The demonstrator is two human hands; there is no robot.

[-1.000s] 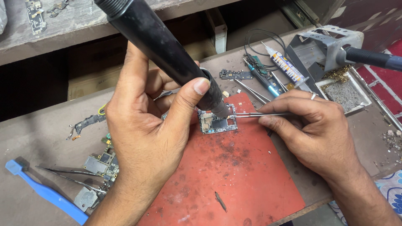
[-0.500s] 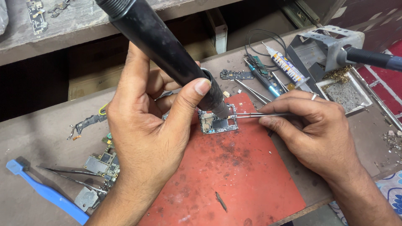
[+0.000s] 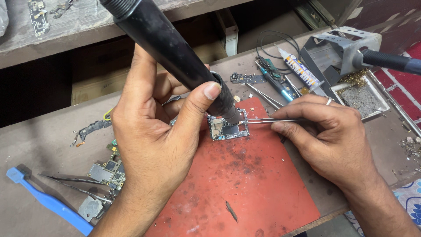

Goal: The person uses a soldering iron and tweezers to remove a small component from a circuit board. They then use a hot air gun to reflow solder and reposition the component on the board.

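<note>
My left hand [image 3: 153, 131] grips a thick black hot-air wand [image 3: 175, 57], its nozzle pointing down at a small circuit board [image 3: 228, 128] on a red work mat [image 3: 245, 184]. My right hand [image 3: 326, 136] pinches metal tweezers [image 3: 267, 120] whose tips reach the right edge of the board, just beside the nozzle.
Loose board parts [image 3: 105, 173], a blue plastic pry tool [image 3: 48, 202] and thin black tweezers [image 3: 74, 186] lie at the left. Behind the mat are a glue syringe [image 3: 300, 70], a small green board [image 3: 247, 79], more tools, a metal tray [image 3: 364, 98] and a soldering iron in its stand [image 3: 351, 48].
</note>
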